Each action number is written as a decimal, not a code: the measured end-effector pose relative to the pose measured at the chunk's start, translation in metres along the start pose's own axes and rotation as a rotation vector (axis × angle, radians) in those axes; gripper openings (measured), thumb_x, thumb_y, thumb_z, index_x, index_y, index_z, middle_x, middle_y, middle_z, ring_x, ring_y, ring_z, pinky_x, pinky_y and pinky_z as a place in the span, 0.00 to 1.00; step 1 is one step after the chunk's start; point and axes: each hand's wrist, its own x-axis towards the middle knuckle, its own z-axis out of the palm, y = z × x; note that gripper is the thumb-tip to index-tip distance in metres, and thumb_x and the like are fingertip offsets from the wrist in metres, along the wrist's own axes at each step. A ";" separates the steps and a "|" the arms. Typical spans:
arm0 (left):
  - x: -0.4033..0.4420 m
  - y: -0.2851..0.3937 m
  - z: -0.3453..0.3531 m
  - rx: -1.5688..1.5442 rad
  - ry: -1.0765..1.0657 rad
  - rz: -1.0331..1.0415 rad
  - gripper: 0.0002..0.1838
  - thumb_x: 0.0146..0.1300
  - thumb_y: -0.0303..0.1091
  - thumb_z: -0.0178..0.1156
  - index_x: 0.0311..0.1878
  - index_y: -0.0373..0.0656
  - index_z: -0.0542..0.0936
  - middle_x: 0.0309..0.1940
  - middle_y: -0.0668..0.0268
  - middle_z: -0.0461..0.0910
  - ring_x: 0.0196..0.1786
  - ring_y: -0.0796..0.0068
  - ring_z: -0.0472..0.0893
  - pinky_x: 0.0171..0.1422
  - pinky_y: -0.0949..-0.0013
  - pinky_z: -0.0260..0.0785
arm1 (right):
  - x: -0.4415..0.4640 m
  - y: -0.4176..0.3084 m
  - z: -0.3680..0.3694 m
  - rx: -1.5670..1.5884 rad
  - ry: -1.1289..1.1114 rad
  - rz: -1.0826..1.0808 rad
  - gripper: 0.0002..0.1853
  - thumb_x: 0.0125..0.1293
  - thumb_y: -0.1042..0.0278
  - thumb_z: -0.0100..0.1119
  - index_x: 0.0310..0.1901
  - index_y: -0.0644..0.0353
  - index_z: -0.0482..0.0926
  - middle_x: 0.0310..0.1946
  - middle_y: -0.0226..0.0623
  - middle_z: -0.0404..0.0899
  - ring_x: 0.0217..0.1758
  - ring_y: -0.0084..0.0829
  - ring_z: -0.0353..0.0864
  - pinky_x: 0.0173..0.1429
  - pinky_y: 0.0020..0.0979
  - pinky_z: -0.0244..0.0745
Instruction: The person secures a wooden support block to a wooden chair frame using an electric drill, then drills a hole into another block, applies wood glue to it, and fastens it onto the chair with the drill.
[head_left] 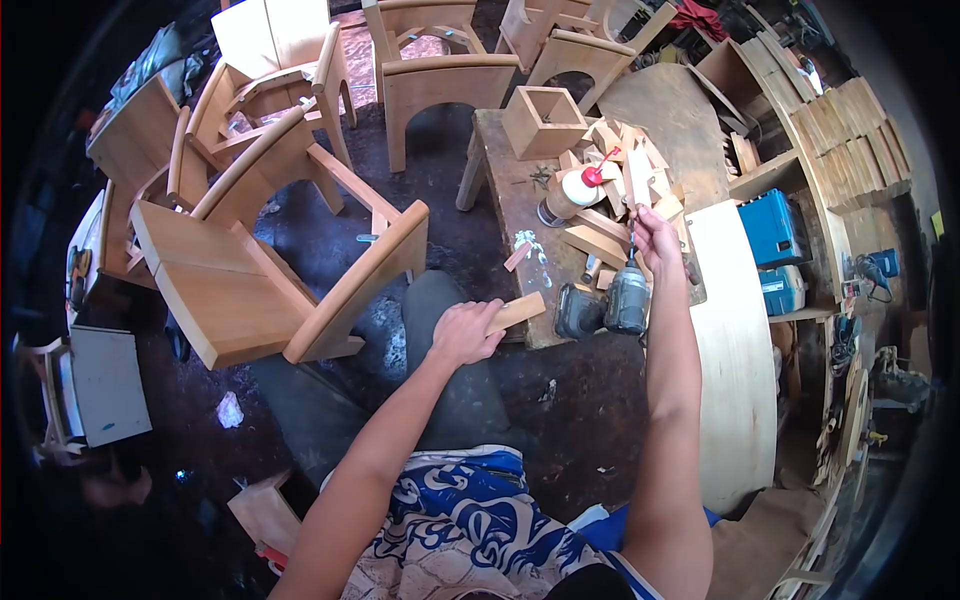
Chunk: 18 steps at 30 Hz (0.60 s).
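My left hand (468, 332) is closed round a short wooden block (517, 313), held above my knee near the bench's front edge. At the right of the bench, my right hand (657, 242) has its fingers bent in at the thin bit (632, 240) of a cordless drill (627, 298). The drill's body lies at the front edge with its battery (580, 311) to the left. Beyond the hands stands a glue bottle (570, 193) with a red cap, beside a pile of wood offcuts (640, 165).
An open wooden box (545, 122) stands at the back of the workbench (500, 170). A wooden chair (290, 250) is close on my left, with several more behind. A pale curved board (735, 370) lies to the right, by shelves with blue tool cases (772, 228).
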 end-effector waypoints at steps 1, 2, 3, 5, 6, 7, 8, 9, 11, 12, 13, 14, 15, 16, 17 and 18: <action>0.001 0.000 -0.001 0.001 0.001 -0.002 0.28 0.58 0.45 0.67 0.60 0.46 0.74 0.42 0.54 0.85 0.48 0.51 0.84 0.56 0.52 0.75 | 0.002 0.001 -0.002 0.000 -0.002 0.000 0.12 0.72 0.69 0.63 0.54 0.61 0.81 0.38 0.32 0.87 0.33 0.20 0.86 0.34 0.21 0.84; 0.001 0.000 -0.001 0.004 -0.007 0.001 0.28 0.58 0.45 0.67 0.59 0.45 0.74 0.41 0.53 0.85 0.48 0.51 0.84 0.56 0.52 0.75 | 0.003 0.003 -0.005 0.004 -0.027 -0.003 0.11 0.72 0.69 0.62 0.53 0.61 0.81 0.38 0.32 0.87 0.33 0.19 0.86 0.34 0.20 0.84; 0.002 0.000 -0.001 0.006 -0.016 0.004 0.27 0.58 0.45 0.67 0.59 0.45 0.74 0.41 0.53 0.85 0.48 0.51 0.84 0.56 0.52 0.75 | 0.002 0.003 -0.005 0.009 -0.051 -0.006 0.10 0.73 0.69 0.62 0.53 0.61 0.81 0.38 0.32 0.87 0.33 0.19 0.86 0.35 0.20 0.84; 0.003 -0.001 0.000 0.010 -0.015 0.014 0.27 0.58 0.45 0.67 0.58 0.45 0.75 0.41 0.53 0.85 0.47 0.51 0.84 0.56 0.52 0.75 | 0.004 0.001 -0.004 0.019 -0.074 -0.002 0.10 0.73 0.69 0.61 0.52 0.61 0.81 0.38 0.32 0.87 0.33 0.19 0.86 0.35 0.20 0.84; 0.003 -0.001 0.001 0.014 -0.013 0.024 0.27 0.58 0.45 0.67 0.58 0.45 0.75 0.41 0.53 0.85 0.47 0.52 0.84 0.56 0.52 0.75 | 0.003 0.000 -0.004 0.030 -0.097 0.002 0.10 0.73 0.69 0.61 0.52 0.61 0.81 0.38 0.32 0.87 0.34 0.19 0.86 0.36 0.20 0.84; 0.003 0.000 0.001 0.013 -0.014 0.024 0.27 0.58 0.45 0.67 0.58 0.45 0.75 0.41 0.53 0.85 0.47 0.52 0.84 0.56 0.52 0.75 | 0.001 0.000 -0.003 0.029 -0.096 0.003 0.10 0.73 0.69 0.61 0.52 0.61 0.81 0.38 0.32 0.87 0.34 0.19 0.86 0.36 0.20 0.84; 0.004 0.000 0.001 0.020 -0.024 0.017 0.27 0.58 0.45 0.67 0.58 0.45 0.75 0.40 0.53 0.85 0.47 0.52 0.85 0.56 0.53 0.75 | 0.000 0.000 -0.001 0.018 -0.100 0.002 0.10 0.73 0.70 0.61 0.52 0.62 0.81 0.38 0.32 0.87 0.34 0.19 0.86 0.37 0.20 0.85; 0.004 0.001 0.002 0.027 -0.034 0.011 0.27 0.58 0.45 0.67 0.58 0.45 0.75 0.40 0.54 0.85 0.47 0.52 0.85 0.56 0.53 0.75 | 0.000 -0.001 -0.001 0.007 -0.103 0.001 0.10 0.73 0.70 0.61 0.52 0.62 0.81 0.38 0.32 0.87 0.34 0.19 0.86 0.37 0.20 0.85; 0.005 0.002 0.002 0.034 -0.041 0.007 0.26 0.58 0.46 0.67 0.57 0.45 0.75 0.39 0.54 0.85 0.47 0.52 0.85 0.56 0.53 0.75 | -0.001 -0.004 -0.001 -0.018 -0.128 0.009 0.10 0.73 0.70 0.61 0.52 0.62 0.81 0.38 0.33 0.87 0.33 0.19 0.86 0.38 0.21 0.86; 0.005 0.002 0.002 0.043 -0.050 0.005 0.26 0.58 0.46 0.67 0.57 0.44 0.75 0.39 0.54 0.85 0.46 0.52 0.85 0.56 0.53 0.75 | -0.002 -0.006 0.000 -0.041 -0.152 0.017 0.09 0.73 0.70 0.61 0.51 0.62 0.81 0.37 0.33 0.87 0.33 0.20 0.86 0.38 0.21 0.86; 0.006 0.002 0.002 0.046 -0.053 0.005 0.26 0.58 0.46 0.67 0.57 0.44 0.75 0.39 0.54 0.85 0.46 0.52 0.85 0.56 0.53 0.75 | -0.004 -0.008 0.001 -0.038 -0.152 0.018 0.09 0.73 0.70 0.61 0.51 0.62 0.81 0.37 0.33 0.87 0.33 0.20 0.86 0.38 0.21 0.86; 0.006 0.002 0.002 0.052 -0.063 0.000 0.25 0.58 0.46 0.67 0.56 0.44 0.75 0.39 0.54 0.85 0.46 0.52 0.85 0.56 0.53 0.75 | -0.004 -0.008 0.002 -0.069 -0.152 0.038 0.10 0.73 0.70 0.61 0.51 0.62 0.81 0.37 0.34 0.86 0.33 0.20 0.86 0.38 0.21 0.86; 0.007 0.003 0.002 0.060 -0.074 -0.005 0.25 0.58 0.46 0.67 0.56 0.44 0.76 0.38 0.54 0.86 0.46 0.52 0.85 0.56 0.54 0.75 | -0.005 -0.009 0.002 -0.099 -0.152 0.057 0.10 0.73 0.69 0.61 0.51 0.63 0.81 0.36 0.34 0.86 0.33 0.21 0.86 0.39 0.22 0.86; 0.007 0.003 0.001 0.065 -0.081 -0.003 0.25 0.58 0.46 0.67 0.56 0.44 0.76 0.38 0.54 0.86 0.46 0.52 0.85 0.56 0.54 0.75 | -0.005 -0.009 0.001 -0.091 -0.150 0.058 0.10 0.73 0.69 0.61 0.51 0.63 0.81 0.36 0.34 0.86 0.33 0.21 0.86 0.39 0.22 0.86; 0.007 0.003 0.001 0.079 -0.096 -0.013 0.25 0.58 0.46 0.66 0.56 0.44 0.76 0.38 0.54 0.86 0.46 0.52 0.85 0.56 0.53 0.75 | -0.006 -0.009 0.001 -0.075 -0.159 0.070 0.11 0.73 0.69 0.62 0.52 0.63 0.81 0.36 0.34 0.86 0.34 0.22 0.87 0.39 0.22 0.86; 0.007 0.004 0.001 0.091 -0.111 -0.022 0.25 0.58 0.46 0.66 0.56 0.44 0.76 0.38 0.54 0.86 0.45 0.52 0.85 0.56 0.53 0.75 | -0.007 -0.007 -0.002 -0.060 -0.168 0.081 0.12 0.73 0.68 0.62 0.53 0.63 0.81 0.36 0.35 0.86 0.35 0.22 0.87 0.39 0.22 0.86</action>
